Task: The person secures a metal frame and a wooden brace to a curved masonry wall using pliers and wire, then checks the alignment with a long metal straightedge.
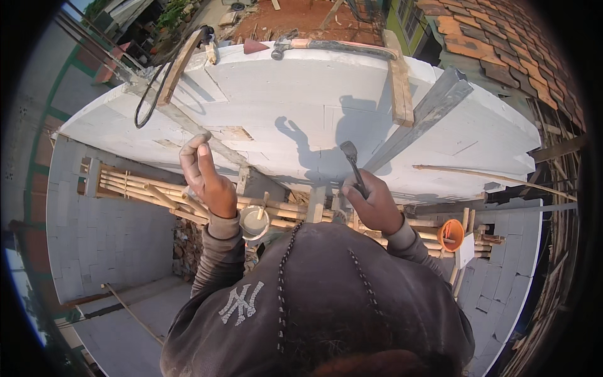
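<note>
My left hand [208,176] is raised at the left with fingers curled together, a small greyish bit at the fingertips too unclear to name. My right hand [372,201] grips a dark tool [352,157] with a slim shaft and flat head, pointed up toward the white block wall [239,94]. A hammer [333,45] lies along the wall's top beside a reddish cone-shaped object [254,46]. Wooden battens [401,88] stand against the wall at either side, with a grey upright post [427,116] right of my right hand. My shadow falls on the blocks.
Bamboo scaffold poles [129,182] run below, holding a pale bucket [250,229] and an orange bucket [451,234]. A black looped cable [142,110] hangs over the wall at left. A thin stick [477,173] crosses at right. Tiled roofing [483,44] rises at upper right.
</note>
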`<state>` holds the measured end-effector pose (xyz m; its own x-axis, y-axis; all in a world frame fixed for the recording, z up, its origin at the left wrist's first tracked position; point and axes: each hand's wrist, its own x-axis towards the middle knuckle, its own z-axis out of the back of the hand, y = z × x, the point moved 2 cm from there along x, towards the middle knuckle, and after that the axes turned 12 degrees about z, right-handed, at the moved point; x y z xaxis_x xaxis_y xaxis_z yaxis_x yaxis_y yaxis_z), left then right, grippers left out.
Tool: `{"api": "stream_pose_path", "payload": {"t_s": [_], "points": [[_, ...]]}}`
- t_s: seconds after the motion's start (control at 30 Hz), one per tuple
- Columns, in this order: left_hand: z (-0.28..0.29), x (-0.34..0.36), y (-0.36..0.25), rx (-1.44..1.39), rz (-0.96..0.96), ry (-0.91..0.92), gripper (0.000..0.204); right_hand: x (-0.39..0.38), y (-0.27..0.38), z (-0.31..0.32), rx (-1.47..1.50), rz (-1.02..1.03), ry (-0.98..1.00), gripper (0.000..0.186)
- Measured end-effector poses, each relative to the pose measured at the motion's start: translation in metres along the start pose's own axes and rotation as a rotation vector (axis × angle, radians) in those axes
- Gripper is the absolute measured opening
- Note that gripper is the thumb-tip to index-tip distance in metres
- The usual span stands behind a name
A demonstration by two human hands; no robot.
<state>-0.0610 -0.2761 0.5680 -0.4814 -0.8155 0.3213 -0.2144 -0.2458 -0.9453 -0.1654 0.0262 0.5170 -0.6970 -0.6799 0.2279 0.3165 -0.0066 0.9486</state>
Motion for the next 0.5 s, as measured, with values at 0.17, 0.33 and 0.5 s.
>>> {"api": "stream_pose_path", "payload": {"t_s": [0.17,0.33,0.5], "points": [[-0.117,-0.081,-0.009,0.042,0.004,0.947,0.051,0.027,0.046,0.011,-0.132,0.336,-0.188,0.017],[-0.163,-0.104,-0.010,-0.269,0.053,1.011,0.055,0.015,0.066,0.021,0.065,0.166,-0.368,0.015],[-0.178,-0.120,-0.008,-0.346,0.254,1.085,0.053,-0.010,0.066,0.037,-0.033,0.173,-0.549,0.020]]}}
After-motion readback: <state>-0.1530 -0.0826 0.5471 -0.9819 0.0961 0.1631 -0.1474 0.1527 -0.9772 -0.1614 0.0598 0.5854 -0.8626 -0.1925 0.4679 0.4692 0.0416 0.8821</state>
